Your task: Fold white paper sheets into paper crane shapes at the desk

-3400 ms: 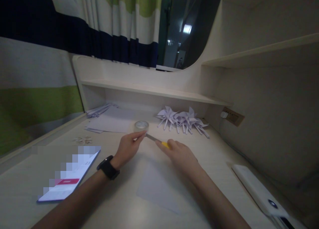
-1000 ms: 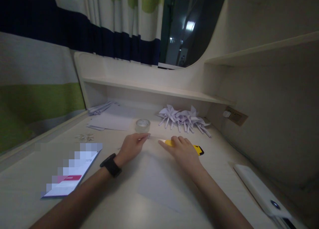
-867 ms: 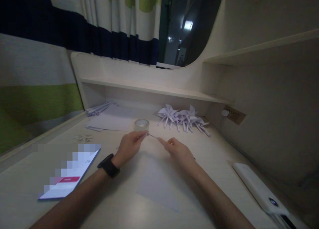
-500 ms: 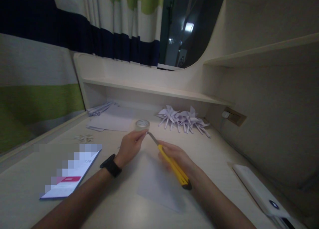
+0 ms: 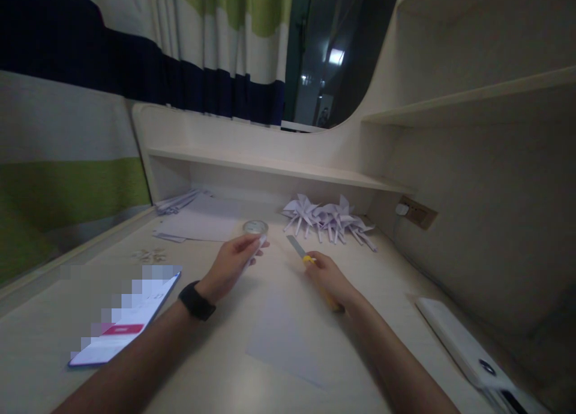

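My left hand [image 5: 228, 263], with a black watch on the wrist, is closed around a thin rolled paper stick [image 5: 263, 240]. Only the stick's white end and part of its lower edge show past the fingers. To the right, my right hand [image 5: 332, 280] grips a yellow utility knife [image 5: 309, 259], its blade extended and pointing up and left. The blade is apart from the stick. Just beyond my left fingers lies a roll of clear tape [image 5: 255, 227]. Below and between the hands, a white paper piece [image 5: 281, 348] rests on the desk.
Several white paper pinwheels [image 5: 315, 216] lie at the back right. Paper sheets [image 5: 202, 219] and rolled sticks [image 5: 182, 202] are at the back left. Small white scraps [image 5: 150, 256] lie beside a lit tablet [image 5: 130, 324]. A white device [image 5: 459, 339] sits at right, near a wall socket [image 5: 416, 213].
The knife blade has moved away from my left fingers, to the right, and the knife is turned more out of sight behind my right hand. My left hand has turned, showing the paper stick.
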The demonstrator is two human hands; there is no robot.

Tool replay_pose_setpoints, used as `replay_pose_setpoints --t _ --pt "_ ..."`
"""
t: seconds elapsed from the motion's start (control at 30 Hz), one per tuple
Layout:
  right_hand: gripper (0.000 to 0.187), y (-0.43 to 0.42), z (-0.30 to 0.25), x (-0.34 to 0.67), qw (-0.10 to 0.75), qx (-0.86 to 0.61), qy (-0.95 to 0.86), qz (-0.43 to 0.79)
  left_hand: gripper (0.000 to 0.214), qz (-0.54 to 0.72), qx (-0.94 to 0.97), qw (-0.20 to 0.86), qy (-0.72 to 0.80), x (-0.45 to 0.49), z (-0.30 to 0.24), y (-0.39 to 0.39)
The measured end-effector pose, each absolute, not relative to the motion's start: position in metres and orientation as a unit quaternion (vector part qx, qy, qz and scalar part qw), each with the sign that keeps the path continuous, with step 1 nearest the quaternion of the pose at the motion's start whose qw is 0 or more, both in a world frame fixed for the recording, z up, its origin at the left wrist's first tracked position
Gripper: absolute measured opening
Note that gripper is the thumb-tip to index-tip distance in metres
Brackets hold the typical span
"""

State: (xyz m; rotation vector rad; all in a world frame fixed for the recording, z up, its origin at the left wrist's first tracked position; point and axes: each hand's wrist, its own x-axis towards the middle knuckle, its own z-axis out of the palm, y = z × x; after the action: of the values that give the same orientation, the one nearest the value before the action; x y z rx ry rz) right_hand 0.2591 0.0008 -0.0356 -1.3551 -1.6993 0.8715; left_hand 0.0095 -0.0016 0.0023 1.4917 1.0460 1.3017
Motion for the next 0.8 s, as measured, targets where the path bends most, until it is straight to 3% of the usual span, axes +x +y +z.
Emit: replay_pose_setpoints --t 0.2,0.57,0.8 --pt "0.032 -0.005 -0.036 0.257 0.375 -0.552 -0.699 0.257 0.029 0.524 0.589 0.455 0.414 0.011 0.004 -0.003" --pt "0.030 -0.029 -0.022 0.235 0.345 -0.500 -0.794 -0.003 0.033 0.572 0.555 0.413 0.441 0.011 0.007 -0.005" --pt "0.033 -0.040 -0.019 0.229 0.279 -0.485 -0.821 -0.117 0.025 0.559 0.566 0.428 0.429 0.012 0.013 -0.010"
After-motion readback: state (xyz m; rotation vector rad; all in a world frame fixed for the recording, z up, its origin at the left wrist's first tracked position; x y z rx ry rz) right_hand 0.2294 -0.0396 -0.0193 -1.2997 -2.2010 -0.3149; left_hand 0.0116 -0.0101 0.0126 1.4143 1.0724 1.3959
